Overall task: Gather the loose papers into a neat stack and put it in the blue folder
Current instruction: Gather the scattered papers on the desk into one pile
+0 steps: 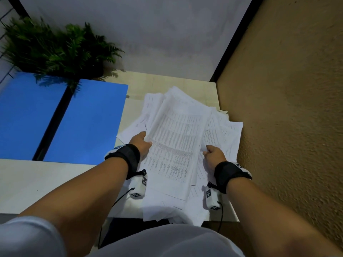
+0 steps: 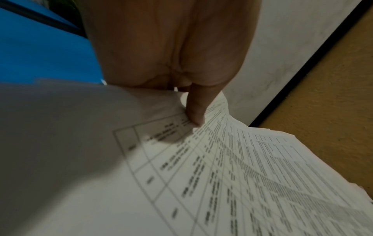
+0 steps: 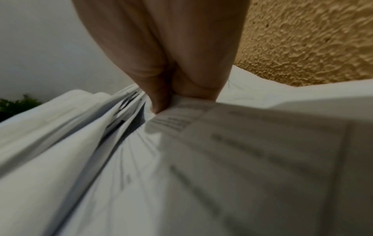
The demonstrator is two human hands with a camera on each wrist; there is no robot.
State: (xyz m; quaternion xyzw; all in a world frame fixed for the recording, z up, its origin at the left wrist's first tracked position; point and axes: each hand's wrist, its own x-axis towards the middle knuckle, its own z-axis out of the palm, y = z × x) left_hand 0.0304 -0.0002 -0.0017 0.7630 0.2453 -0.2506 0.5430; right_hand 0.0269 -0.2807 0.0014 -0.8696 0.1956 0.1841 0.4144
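Observation:
A loose heap of white printed papers (image 1: 176, 141) lies fanned out on the pale table (image 1: 37, 180), some sheets hanging over the near edge. My left hand (image 1: 143, 143) grips the left edge of the top sheets, thumb pressed on the printed table (image 2: 193, 116). My right hand (image 1: 213, 153) pinches the right side of the heap, thumb on top (image 3: 159, 102) and fingers hidden under the sheets. The blue folder (image 1: 74, 117) lies open and flat to the left, its black spine running diagonally through the middle.
A green fern (image 1: 55, 47) stands behind the folder against the grey wall. A rough tan wall (image 1: 287, 108) closes off the table's right side, right next to the papers. Cables hang from both wrist cameras over the table's front edge.

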